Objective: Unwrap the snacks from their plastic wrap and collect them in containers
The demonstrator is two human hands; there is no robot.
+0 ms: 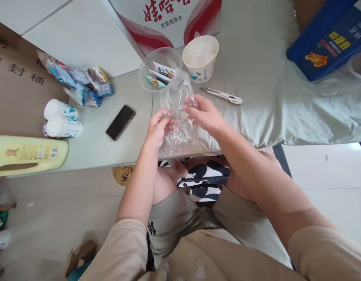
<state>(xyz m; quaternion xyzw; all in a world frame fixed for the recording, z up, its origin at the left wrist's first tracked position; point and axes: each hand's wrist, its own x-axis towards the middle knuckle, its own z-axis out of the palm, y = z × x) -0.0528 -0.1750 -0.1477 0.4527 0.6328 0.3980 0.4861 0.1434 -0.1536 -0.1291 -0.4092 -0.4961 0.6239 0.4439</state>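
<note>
Between my hands is a crinkled clear plastic bag (180,127), spread above the near edge of the cloth-covered table. My left hand (159,127) pinches its left side, and my right hand (205,113) grips the right side with bent fingers. Just behind the bag stands a clear plastic bowl (143,74) holding several small printed sachets (161,74). To its right is a white paper bucket (205,68) with whitish, translucent plastic inside. A white utility knife (224,95) lies beyond my right hand.
A black phone (121,122) lies left of my hands. Farther left are two paper cups (64,125), a yellow jug (31,154) and blue wrapped packets (80,82). A printed carton (171,23) stands at the back, a blue container (323,43) at right.
</note>
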